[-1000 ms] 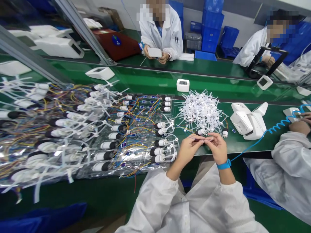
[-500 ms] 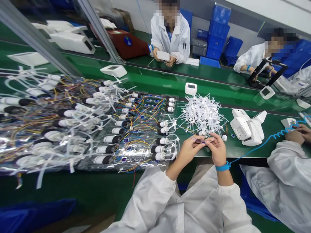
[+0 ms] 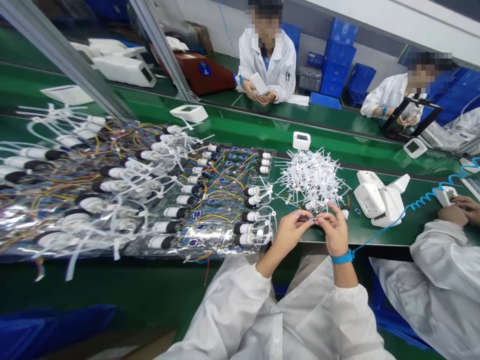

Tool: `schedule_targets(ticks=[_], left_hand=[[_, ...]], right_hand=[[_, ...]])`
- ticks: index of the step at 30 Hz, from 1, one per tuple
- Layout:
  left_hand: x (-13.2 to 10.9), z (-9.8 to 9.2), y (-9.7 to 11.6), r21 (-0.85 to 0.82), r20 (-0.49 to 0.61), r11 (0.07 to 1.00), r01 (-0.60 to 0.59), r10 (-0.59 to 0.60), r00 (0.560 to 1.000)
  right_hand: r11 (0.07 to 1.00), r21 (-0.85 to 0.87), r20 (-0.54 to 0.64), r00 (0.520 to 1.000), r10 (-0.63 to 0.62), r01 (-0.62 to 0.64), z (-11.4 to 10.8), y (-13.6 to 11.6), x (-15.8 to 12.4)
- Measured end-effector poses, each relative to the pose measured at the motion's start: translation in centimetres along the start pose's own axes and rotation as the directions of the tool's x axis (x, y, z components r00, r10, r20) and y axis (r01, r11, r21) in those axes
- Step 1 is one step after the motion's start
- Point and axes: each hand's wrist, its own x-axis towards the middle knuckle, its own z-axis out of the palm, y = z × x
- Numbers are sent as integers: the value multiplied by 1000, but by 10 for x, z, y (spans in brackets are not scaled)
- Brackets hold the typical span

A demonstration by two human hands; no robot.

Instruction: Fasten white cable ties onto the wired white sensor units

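Note:
Close together at the bench's front edge, my left hand point(image 3: 292, 231) and my right hand point(image 3: 333, 227) pinch thin dark wires point(image 3: 309, 218) between their fingertips. The right index finger is raised, and a blue wrist strap point(image 3: 342, 257) circles that wrist. Just beyond my fingers lies a loose pile of white cable ties point(image 3: 311, 172). A white cylindrical part point(image 3: 310, 205) sits at the pile's near edge, and another white-ended part point(image 3: 344, 214) lies to the right. The fine ends of the wires are hidden by my fingers.
Rows of wired black-and-white cylinders point(image 3: 170, 227) on clear plastic bags cover the left side. White device housings point(image 3: 378, 197) are stacked to the right. A coiled blue cord point(image 3: 427, 198) crosses there, near a neighbour's hands point(image 3: 455, 212). Two co-workers sit opposite, beyond the green conveyor point(image 3: 255, 125).
My view has shifted slightly, so the bench appears a little to the right on the left side. My hands stay nearly in place. The co-worker opposite has tilted the white device.

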Motion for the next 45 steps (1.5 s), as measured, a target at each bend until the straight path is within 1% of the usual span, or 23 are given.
schedule_targets(ticks=[6, 10, 13, 15, 21, 23, 27, 29, 31, 32, 34, 36, 38, 40, 42, 45], left_hand=[[1, -1, 0, -40, -2, 998, 48, -48, 999], [-1, 1, 1, -38, -1, 998, 41, -41, 999], [-1, 1, 2, -26, 11, 999, 32, -31, 999], [-2, -1, 2, -16, 13, 1000, 23, -23, 1000], [-1, -3, 2, 12, 2, 1000, 28, -28, 1000], [0, -2, 2, 0, 11, 999, 36, -36, 999], [1, 0, 0, -9, 31, 999, 33, -33, 999], [-4, -1, 2, 34, 13, 999, 23, -23, 1000], [-15, -4, 10, 125, 14, 992, 25, -27, 1000], [-22, -5, 15, 180, 37, 983, 31, -38, 999], [-36, -6, 28, 277, 119, 961, 22, -57, 991], [-45, -6, 42, 329, 183, 943, -51, -10, 983], [-43, -5, 51, 377, 201, 909, -178, 108, 974], [-31, -2, 54, 479, 221, 832, -280, 194, 956], [-11, 1, 49, 628, 266, 711, -316, 185, 946], [16, 6, 39, 821, 296, 480, -310, 106, 949]], right_hand=[[998, 44, 0, 999, 45, -45, 2, -3, 0], [999, 29, 30, 999, 38, -39, 3, -4, -1], [999, 27, 15, 999, 36, -36, 1, -2, -1], [999, 25, 12, 999, 47, -47, -2, 0, -1], [996, 13, 59, 994, 90, -91, -4, 1, 1], [997, 31, 34, 997, 70, -71, -1, 0, 1], [997, 79, -60, 998, 10, -6, 4, 0, 3], [996, 91, -103, 995, -7, 16, 6, 1, 5], [997, 74, -121, 992, -28, 37, 5, 3, 7], [997, 55, -118, 992, -43, 49, 5, 3, 8], [997, 0, -94, 993, -75, 76, 4, 4, 8], [993, -59, -62, 993, -102, 99, 5, 5, 7], [989, -96, -46, 992, -116, 111, 6, 6, 7], [988, -102, -45, 992, -119, 114, 8, 6, 6], [989, -97, -52, 992, -118, 113, 10, 8, 7], [989, -102, -68, 991, -119, 111, 11, 9, 7]])
